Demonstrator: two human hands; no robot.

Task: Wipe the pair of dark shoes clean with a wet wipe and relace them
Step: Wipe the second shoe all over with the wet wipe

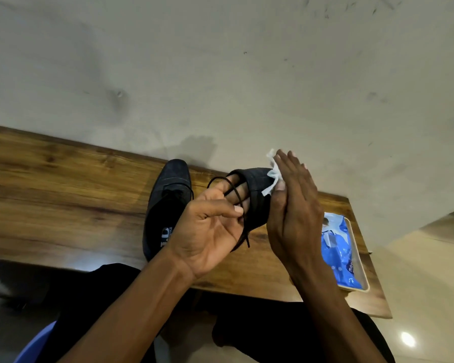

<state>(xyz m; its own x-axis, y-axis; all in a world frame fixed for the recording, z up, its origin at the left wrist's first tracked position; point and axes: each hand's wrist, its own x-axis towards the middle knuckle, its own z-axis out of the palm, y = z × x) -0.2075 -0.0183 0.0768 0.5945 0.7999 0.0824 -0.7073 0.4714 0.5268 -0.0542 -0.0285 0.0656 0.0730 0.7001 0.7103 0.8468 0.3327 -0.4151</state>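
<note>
One dark shoe (165, 203) lies on the wooden table (63, 195), toe toward the wall, its laces in place. My left hand (210, 226) holds the second dark shoe (257, 192) up above the table, fingers reaching inside its opening, with a loose black lace (236, 197) draped across them. My right hand (294, 205) presses a white wet wipe (273, 176) flat against the toe side of the held shoe, fingers straight.
A blue wet-wipe pack (337, 247) lies in a shallow beige tray (362, 271) at the table's right end. A grey wall (220, 74) stands directly behind the table. My dark-trousered legs sit under the near edge, on a blue seat (34, 344).
</note>
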